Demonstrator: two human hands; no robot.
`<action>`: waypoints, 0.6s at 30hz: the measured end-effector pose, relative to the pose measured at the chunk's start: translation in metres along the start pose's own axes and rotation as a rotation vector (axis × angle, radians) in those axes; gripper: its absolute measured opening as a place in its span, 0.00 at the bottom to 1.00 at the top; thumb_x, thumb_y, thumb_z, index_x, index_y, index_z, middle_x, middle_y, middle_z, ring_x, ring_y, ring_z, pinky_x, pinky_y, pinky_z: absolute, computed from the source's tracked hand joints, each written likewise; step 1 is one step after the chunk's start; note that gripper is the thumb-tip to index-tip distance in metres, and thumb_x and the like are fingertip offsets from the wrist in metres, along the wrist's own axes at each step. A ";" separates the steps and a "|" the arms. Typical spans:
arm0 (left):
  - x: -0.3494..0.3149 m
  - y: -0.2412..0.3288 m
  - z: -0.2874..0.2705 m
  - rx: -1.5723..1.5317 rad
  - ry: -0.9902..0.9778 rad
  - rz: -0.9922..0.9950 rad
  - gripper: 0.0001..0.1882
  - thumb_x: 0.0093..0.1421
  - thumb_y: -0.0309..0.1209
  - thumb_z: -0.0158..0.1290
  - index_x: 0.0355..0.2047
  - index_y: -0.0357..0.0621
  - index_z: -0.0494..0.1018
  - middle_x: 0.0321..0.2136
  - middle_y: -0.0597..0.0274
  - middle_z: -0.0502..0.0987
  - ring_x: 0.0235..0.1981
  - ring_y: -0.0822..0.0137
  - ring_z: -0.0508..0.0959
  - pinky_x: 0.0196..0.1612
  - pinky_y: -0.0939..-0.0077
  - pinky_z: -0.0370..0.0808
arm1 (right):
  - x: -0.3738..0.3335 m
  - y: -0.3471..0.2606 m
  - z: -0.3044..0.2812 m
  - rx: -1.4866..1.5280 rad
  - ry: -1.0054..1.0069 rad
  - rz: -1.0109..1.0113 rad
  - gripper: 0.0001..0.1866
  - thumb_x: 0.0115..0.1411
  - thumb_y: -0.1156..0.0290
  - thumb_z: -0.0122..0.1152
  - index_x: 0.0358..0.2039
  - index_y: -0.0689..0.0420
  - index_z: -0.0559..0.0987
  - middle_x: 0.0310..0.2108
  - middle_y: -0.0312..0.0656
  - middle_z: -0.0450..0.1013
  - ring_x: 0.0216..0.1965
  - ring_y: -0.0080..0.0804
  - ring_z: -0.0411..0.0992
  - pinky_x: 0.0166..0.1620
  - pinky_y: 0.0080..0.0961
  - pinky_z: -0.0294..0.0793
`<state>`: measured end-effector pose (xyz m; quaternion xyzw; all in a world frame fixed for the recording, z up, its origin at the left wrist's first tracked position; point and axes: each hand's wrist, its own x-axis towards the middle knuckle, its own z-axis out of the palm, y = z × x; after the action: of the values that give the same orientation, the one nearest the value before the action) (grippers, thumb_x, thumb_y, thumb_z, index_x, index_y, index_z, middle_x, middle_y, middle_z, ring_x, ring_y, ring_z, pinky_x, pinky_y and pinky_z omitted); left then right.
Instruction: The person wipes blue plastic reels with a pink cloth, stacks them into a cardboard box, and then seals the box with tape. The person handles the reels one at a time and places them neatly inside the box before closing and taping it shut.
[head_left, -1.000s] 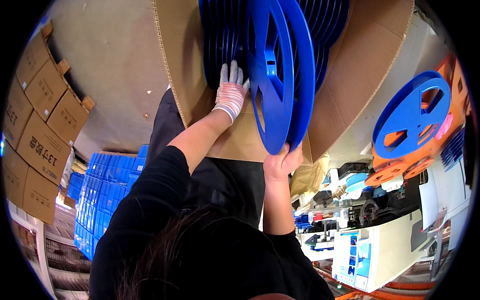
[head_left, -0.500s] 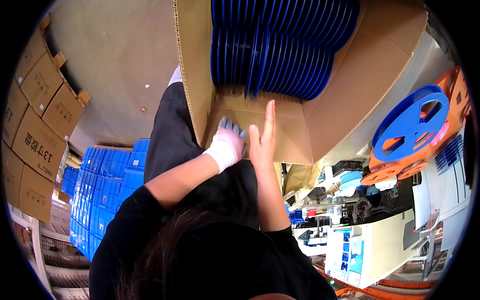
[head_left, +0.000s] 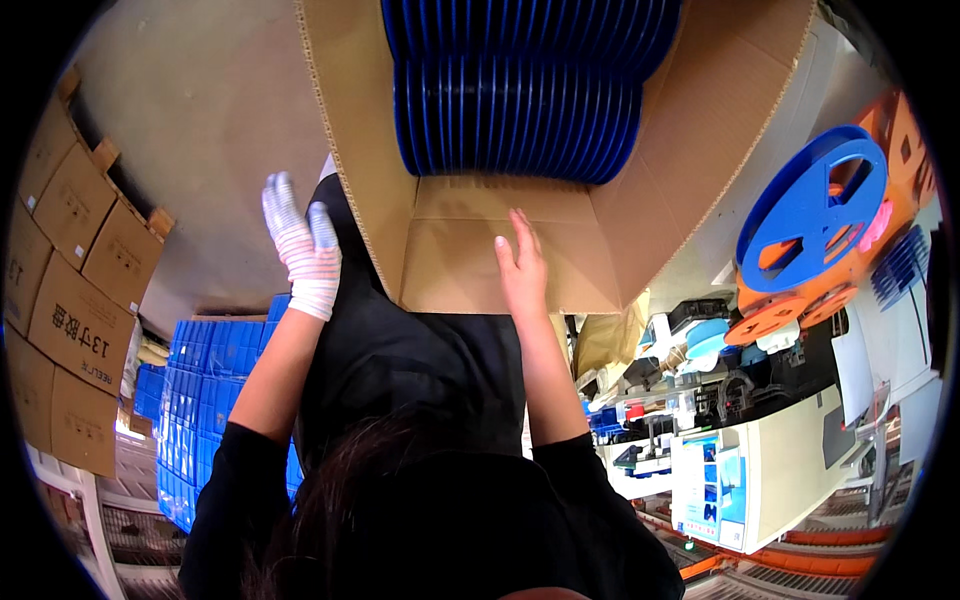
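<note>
Neither hand grasped anything: the left hand, in a striped glove, was free, its fingers extended and thumb apart, held out to the left of the open carton. The right hand, bare and likewise unclenched, was over the near part of the carton with fingers pointing toward its far side; contact with the cardboard could not be determined. Blue reels stood on edge inside the carton in two rows, a near row and a far row, discs packed side by side, with bare cardboard between the near row and the carton's near edge. Dark trousers were visible just below that edge. Well to the left of the carton were stacked closed boxes; blue plastic bins were piled to its lower left. To the carton's right, one large blue reel was positioned against orange reels. A cream cabinet stood to its lower right.
</note>
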<state>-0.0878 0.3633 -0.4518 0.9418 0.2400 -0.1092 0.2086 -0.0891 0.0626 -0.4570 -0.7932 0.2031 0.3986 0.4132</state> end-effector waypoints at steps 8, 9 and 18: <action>-0.002 0.010 0.032 0.708 -0.852 0.142 0.32 0.64 0.48 0.40 0.66 0.49 0.57 0.68 0.56 0.53 0.70 0.57 0.45 0.68 0.50 0.46 | 0.016 0.008 0.001 -0.016 -0.003 0.026 0.24 0.66 0.60 0.53 0.58 0.58 0.69 0.60 0.50 0.66 0.61 0.46 0.64 0.61 0.35 0.63; -0.002 0.011 0.035 0.709 -0.845 0.143 0.32 0.64 0.48 0.40 0.65 0.49 0.58 0.67 0.56 0.54 0.70 0.57 0.46 0.68 0.50 0.46 | 0.020 0.010 0.001 -0.015 0.006 0.021 0.24 0.66 0.60 0.53 0.58 0.57 0.69 0.59 0.50 0.66 0.61 0.46 0.64 0.60 0.34 0.64; 0.019 0.030 0.029 0.775 -0.870 0.187 0.28 0.64 0.47 0.41 0.62 0.51 0.63 0.65 0.54 0.59 0.68 0.54 0.53 0.68 0.49 0.46 | 0.030 0.006 0.010 -0.004 0.048 0.012 0.22 0.65 0.61 0.53 0.58 0.55 0.70 0.57 0.49 0.69 0.54 0.46 0.70 0.53 0.35 0.71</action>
<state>-0.0597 0.3345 -0.4736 0.8352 -0.0092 -0.5462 -0.0629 -0.0791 0.0678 -0.4875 -0.8021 0.2169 0.3824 0.4042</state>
